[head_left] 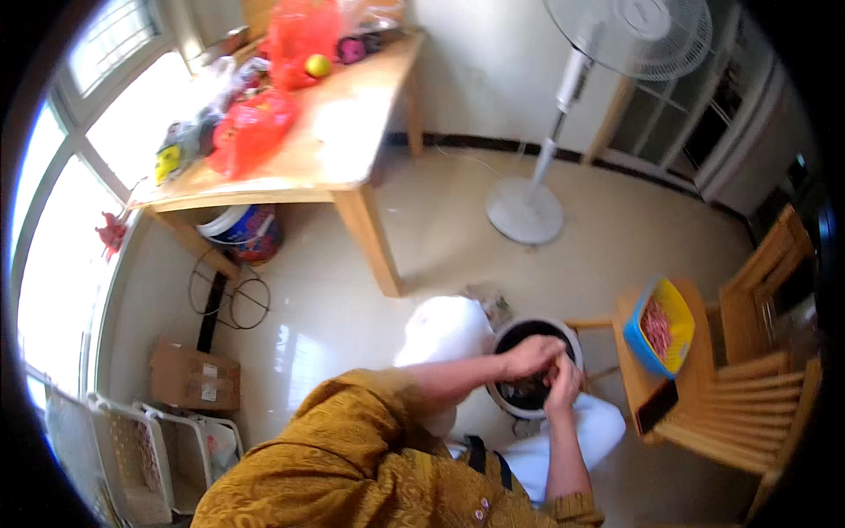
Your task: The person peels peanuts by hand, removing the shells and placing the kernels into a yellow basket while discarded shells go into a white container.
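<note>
1. Head view: the left hand (531, 356) and right hand (563, 385) are meeting over a round bucket (506, 405), fingers curling together; whether they are pinching something small, I cannot tell.
2. The bucket is standing on the glossy floor (449, 216) between the knees (444, 330), its smooth pale rim circling a dark inside.
3. A slatted wooden chair (700, 370) is carrying a blue-and-yellow plastic basket (682, 308) by its seat's left edge, holding slender pink pieces (656, 328); a flat dark phone (657, 406) is lying at the near corner.
4. Crinkled red bags (251, 132) are slumping along the wooden table's (352, 145) left half.

Open floor (440, 238) beyond bucket (519, 412), toward fan (525, 213); knees (447, 327) flank bucket, chair (748, 400) blocks right.
</note>
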Available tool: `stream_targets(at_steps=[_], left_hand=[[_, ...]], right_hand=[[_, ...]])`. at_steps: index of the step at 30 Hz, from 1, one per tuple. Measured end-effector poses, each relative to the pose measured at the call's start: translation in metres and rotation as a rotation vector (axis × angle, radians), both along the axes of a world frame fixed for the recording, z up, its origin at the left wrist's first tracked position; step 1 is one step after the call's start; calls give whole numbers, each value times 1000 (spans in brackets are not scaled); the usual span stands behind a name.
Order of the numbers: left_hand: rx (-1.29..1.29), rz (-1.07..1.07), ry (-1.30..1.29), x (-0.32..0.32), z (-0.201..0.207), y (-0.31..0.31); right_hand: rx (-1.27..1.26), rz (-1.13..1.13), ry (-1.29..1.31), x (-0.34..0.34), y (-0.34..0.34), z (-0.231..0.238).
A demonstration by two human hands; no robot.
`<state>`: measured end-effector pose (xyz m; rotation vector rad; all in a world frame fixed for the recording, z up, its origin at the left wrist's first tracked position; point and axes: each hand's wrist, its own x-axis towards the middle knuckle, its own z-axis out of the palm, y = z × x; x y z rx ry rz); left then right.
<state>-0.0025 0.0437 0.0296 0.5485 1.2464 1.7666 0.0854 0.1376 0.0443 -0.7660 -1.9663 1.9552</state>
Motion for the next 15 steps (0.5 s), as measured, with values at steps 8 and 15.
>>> stream_targets(at_steps=[8, 15], left_hand=[[-92, 97, 333, -4, 12, -7], [18, 79, 190, -2, 8, -1]], right_hand=[[341, 55, 177, -8, 3, -9], [36, 92, 106, -6, 13, -9]])
